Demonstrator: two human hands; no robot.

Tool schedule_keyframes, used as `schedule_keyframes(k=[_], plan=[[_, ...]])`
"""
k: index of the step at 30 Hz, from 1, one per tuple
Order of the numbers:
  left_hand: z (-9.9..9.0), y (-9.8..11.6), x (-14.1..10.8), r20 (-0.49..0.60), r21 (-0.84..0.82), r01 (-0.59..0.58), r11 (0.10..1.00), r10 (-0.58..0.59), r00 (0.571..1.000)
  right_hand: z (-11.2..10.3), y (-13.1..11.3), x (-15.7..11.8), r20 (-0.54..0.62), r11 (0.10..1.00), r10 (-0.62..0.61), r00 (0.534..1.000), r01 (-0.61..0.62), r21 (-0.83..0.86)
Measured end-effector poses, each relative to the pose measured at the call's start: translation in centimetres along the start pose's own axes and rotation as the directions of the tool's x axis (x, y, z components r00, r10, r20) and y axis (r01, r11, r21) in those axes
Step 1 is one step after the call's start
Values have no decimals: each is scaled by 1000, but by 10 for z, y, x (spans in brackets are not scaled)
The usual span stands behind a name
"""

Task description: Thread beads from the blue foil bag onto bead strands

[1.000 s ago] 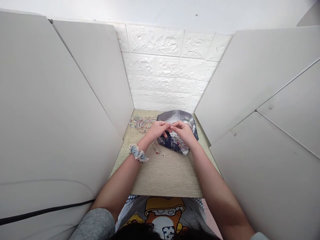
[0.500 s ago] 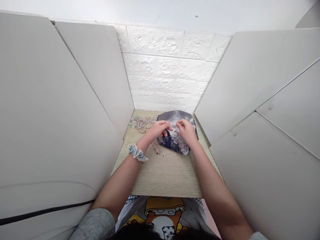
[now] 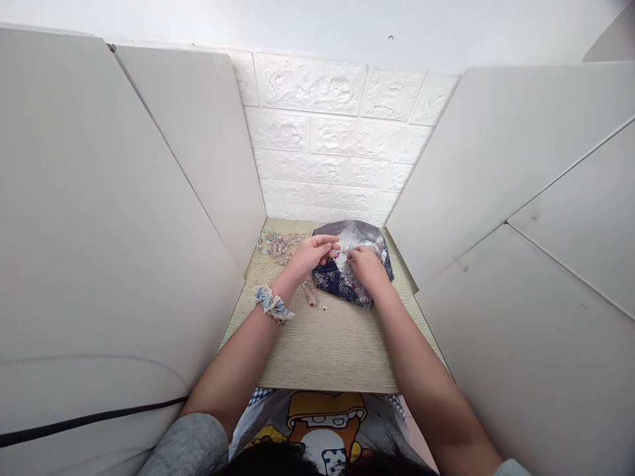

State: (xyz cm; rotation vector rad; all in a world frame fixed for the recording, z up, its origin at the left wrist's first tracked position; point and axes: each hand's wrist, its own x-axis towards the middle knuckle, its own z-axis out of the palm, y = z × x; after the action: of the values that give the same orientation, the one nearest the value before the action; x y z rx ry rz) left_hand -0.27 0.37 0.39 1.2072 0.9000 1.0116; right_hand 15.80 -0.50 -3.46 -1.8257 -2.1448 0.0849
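My left hand [image 3: 313,255] is over the left side of a dark blue patterned pouch [image 3: 331,277] with a silvery lining. Its thumb and fingers are pinched together, and a few tiny coloured beads show by the fingertips; what it grips is too small to tell. My right hand [image 3: 368,267] reaches down at the pouch's middle, its fingertips closed among loose beads [image 3: 353,285]. Whatever those fingers hold is hidden. Strings of pastel beads [image 3: 278,243] lie left of the pouch, and a beaded loop [image 3: 310,293] with a red bead lies below my left hand.
A small metallic charm [image 3: 325,309] rests on the wooden tabletop [image 3: 332,350]. Light panels [image 3: 198,132] close in on the left and right, and a white brick-pattern wall [image 3: 337,132] stands behind. A black cable [image 3: 94,420] runs at lower left.
My right hand has moved down and slightly left, to the beads in the pouch. My left hand has shifted slightly, with its fingers drawn closer together.
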Motion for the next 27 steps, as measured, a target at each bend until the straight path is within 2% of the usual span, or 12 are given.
schedule_keyframes(k=[8, 10, 12, 14, 17, 19, 20, 22, 24, 25, 27], plan=[[-3, -1, 1, 28, 94, -35, 995, 33, 999, 0, -3, 2, 69, 998, -7, 998, 12, -65], [-4, -1, 1, 31, 96, -27, 995, 24, 999, 1, -5, 3, 47, 999, -19, 999, 21, -48], [-5, -1, 0, 23, 96, -17, 995, 14, 1000, 0, -7, 4, -9, 999, -2, 1000, 2, 39], [-5, -1, 0, 5, 104, -12, 994, 12, 1000, -3, -10, 4, -66, 978, 43, 997, -29, 206], [-3, 1, -1, -13, 92, -28, 995, 29, 999, -7, -14, 3, -99, 875, 116, 988, -54, 482], [-2, 2, -2, -22, 69, -44, 997, 45, 999, -9, -16, 4, -67, 748, 165, 984, -81, 659], [-1, 3, -2, -27, 58, -46, 997, 48, 998, -10, -18, 4, -25, 648, 193, 981, -108, 754], [0, 5, -3, -25, 38, -46, 998, 47, 999, -11, -20, 4, 87, 363, 220, 972, -164, 917], [0, 5, -3, -10, 43, -36, 998, 36, 999, -13, -24, 4, 181, 62, 201, 963, -197, 978], [0, 5, -3, 0, 70, -31, 997, 31, 1000, -15, -25, 3, 208, -55, 181, 961, -201, 978], [0, 5, -3, 0, 177, -31, 984, 31, 1000, -18, -28, 2, 231, -199, 135, 964, -202, 959]])
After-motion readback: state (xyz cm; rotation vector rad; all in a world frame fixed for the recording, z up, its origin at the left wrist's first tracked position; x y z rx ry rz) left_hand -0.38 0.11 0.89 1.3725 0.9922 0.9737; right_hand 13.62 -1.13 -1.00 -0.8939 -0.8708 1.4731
